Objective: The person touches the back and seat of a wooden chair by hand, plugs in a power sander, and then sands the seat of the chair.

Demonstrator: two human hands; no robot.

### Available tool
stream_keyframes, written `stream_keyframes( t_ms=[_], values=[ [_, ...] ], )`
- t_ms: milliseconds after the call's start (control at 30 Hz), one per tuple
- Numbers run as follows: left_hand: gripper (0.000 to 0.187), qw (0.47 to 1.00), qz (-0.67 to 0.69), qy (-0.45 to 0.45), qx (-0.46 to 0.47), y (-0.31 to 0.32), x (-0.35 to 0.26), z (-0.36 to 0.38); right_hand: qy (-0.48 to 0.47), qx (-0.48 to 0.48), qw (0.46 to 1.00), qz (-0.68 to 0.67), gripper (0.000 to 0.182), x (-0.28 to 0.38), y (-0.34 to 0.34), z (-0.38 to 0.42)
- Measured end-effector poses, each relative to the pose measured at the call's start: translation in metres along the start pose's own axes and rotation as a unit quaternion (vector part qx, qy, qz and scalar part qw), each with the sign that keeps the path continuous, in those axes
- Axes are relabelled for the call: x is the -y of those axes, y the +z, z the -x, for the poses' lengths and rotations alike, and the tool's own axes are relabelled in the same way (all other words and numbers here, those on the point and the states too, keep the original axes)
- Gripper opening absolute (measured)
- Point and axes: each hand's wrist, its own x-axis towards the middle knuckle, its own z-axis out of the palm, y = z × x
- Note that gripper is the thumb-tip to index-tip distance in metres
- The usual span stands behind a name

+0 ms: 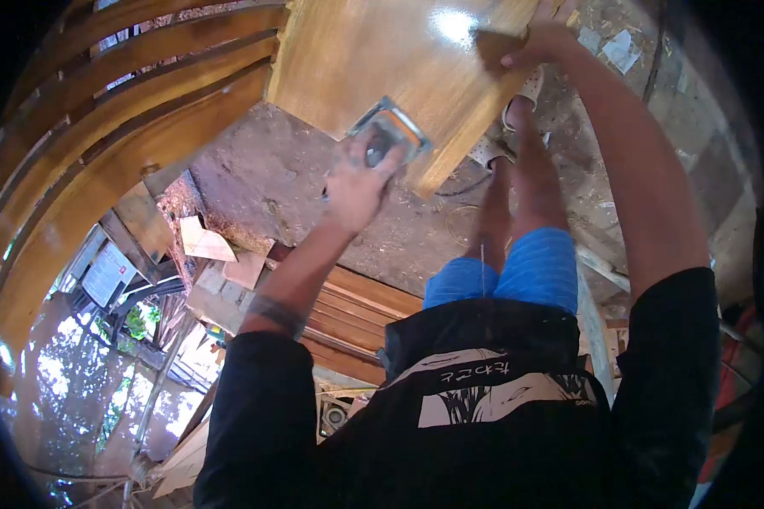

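Observation:
My left hand (361,182) is wrapped over a grey sander (390,136) with an orange stripe, slightly blurred. Its flat rectangular base rests on the varnished wooden panel (382,59), near the corner closest to me. My right hand (545,41) grips the panel's right edge farther up, thumb on the upper face; some of its fingers are cut off by the frame or hidden. A bright patch of light reflects from the glossy surface beside that hand.
Curved wooden slats (144,72) adjoin the panel on the left. My feet stand on the dusty floor (289,161) to its right. Stacked boards (348,314) lie below my left forearm, with wood offcuts (205,240) farther left. Paper scraps (621,51) litter the upper right.

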Motion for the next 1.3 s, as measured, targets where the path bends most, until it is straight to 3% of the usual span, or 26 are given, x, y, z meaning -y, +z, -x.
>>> stream_keyframes(
  t_ms=[67,200,267,300,467,533,567,667,733,800,833,867,900,933,967,1033,1133,1167,1233,1267,1300],
  values=[
    [0.052,0.998,-0.028,-0.049,0.038,0.009,0.01,0.028,-0.016,-0.047,0.998,0.029,0.088,-0.014,0.022,-0.012],
    [0.045,0.988,-0.057,0.131,-0.059,0.057,-0.003,0.067,0.024,0.023,0.999,-0.015,0.09,-0.001,0.018,-0.017],
    [0.048,0.986,-0.042,0.155,-0.041,0.058,-0.026,0.05,0.082,0.032,0.996,0.01,0.091,0.011,0.0,-0.003],
    [0.049,0.985,-0.034,0.165,-0.032,0.052,-0.036,0.039,0.068,0.038,0.997,-0.007,0.092,0.008,-0.003,-0.004],
    [0.056,0.998,-0.001,0.015,-0.058,0.028,-0.031,0.008,0.057,0.096,0.994,-0.009,0.096,0.001,0.001,-0.016],
    [0.056,0.999,-0.022,-0.02,-0.038,0.031,-0.025,0.033,0.062,0.074,0.995,0.004,0.097,0.005,-0.001,-0.009],
    [0.049,0.997,-0.022,0.041,-0.068,0.049,-0.014,0.051,0.064,0.063,0.996,0.008,0.097,0.007,-0.002,-0.007],
    [0.038,0.992,-0.006,0.128,-0.007,0.054,-0.028,0.066,0.064,0.037,0.996,-0.051,0.096,0.001,0.009,-0.011],
    [0.035,0.99,-0.028,0.133,-0.034,0.061,-0.036,0.055,0.112,-0.07,0.991,0.006,0.094,0.009,0.016,-0.007],
    [0.038,0.986,-0.071,0.118,-0.095,0.058,-0.039,0.029,0.039,-0.058,0.997,-0.035,0.091,0.004,0.008,0.007],
    [0.042,0.998,0.011,0.033,-0.056,0.043,-0.042,0.019,-0.057,0.01,0.993,-0.107,0.09,-0.013,-0.014,0.016],
    [0.045,0.994,0.087,-0.057,-0.03,0.027,-0.045,0.008,-0.079,0.039,0.988,-0.128,0.088,-0.016,-0.014,0.016],
    [0.046,0.996,0.067,-0.061,-0.015,0.023,-0.032,0.007,-0.1,0.069,0.981,-0.151,0.087,-0.019,-0.015,0.016],
    [0.047,0.997,0.046,-0.066,-0.002,0.019,-0.022,0.007,-0.05,0.058,0.99,-0.122,0.086,-0.011,-0.001,0.002],
    [0.045,0.999,0.015,-0.034,-0.011,0.023,-0.016,0.016,-0.002,0.044,0.995,-0.094,0.085,-0.007,0.006,-0.009],
    [0.041,0.998,-0.05,0.036,-0.025,0.044,-0.009,0.05,-0.013,0.057,0.994,-0.094,0.085,-0.01,0.006,-0.014],
    [0.038,0.991,-0.014,0.132,-0.022,0.068,-0.032,0.069,-0.018,0.078,0.992,-0.097,0.089,-0.011,0.017,-0.022],
    [0.04,0.99,-0.028,0.132,-0.046,0.072,-0.041,0.06,-0.021,0.086,0.992,-0.093,0.091,-0.013,0.019,-0.023],
    [0.044,0.986,-0.055,0.125,-0.099,0.068,-0.061,0.037,-0.052,0.007,0.994,-0.096,0.086,-0.018,0.019,-0.012],
    [0.043,0.989,-0.057,0.104,-0.087,0.059,-0.059,0.025,-0.071,-0.031,0.992,-0.098,0.084,-0.018,0.02,-0.008],
    [0.043,0.993,-0.058,0.08,-0.072,0.048,-0.052,0.011,-0.11,-0.001,0.981,-0.158,0.074,-0.02,0.021,-0.006]
  ],
)
